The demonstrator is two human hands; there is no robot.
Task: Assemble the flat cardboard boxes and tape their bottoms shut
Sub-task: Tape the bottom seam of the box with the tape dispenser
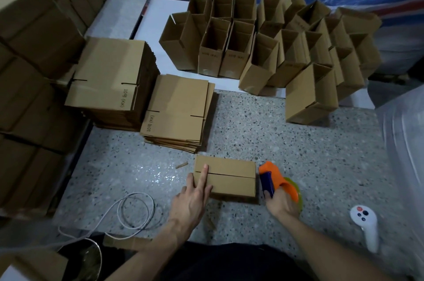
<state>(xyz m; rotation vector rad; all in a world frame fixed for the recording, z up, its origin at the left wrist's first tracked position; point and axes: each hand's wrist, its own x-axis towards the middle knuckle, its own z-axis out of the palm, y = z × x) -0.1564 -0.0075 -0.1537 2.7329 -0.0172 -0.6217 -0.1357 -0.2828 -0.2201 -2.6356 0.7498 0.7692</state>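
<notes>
A small cardboard box stands on the speckled floor with its folded bottom flaps facing up, the seam between them running left to right. My left hand presses on the box's left end, index finger laid across the seam. My right hand grips an orange and blue tape dispenser, whose head touches the box's right end at the seam. Two stacks of flat boxes lie beyond: a low one and a taller one.
Many assembled open boxes stand in rows at the back, on white sheets. Bundles of cardboard pile up at the left. A white cable coils on the floor at left. A white controller lies at right.
</notes>
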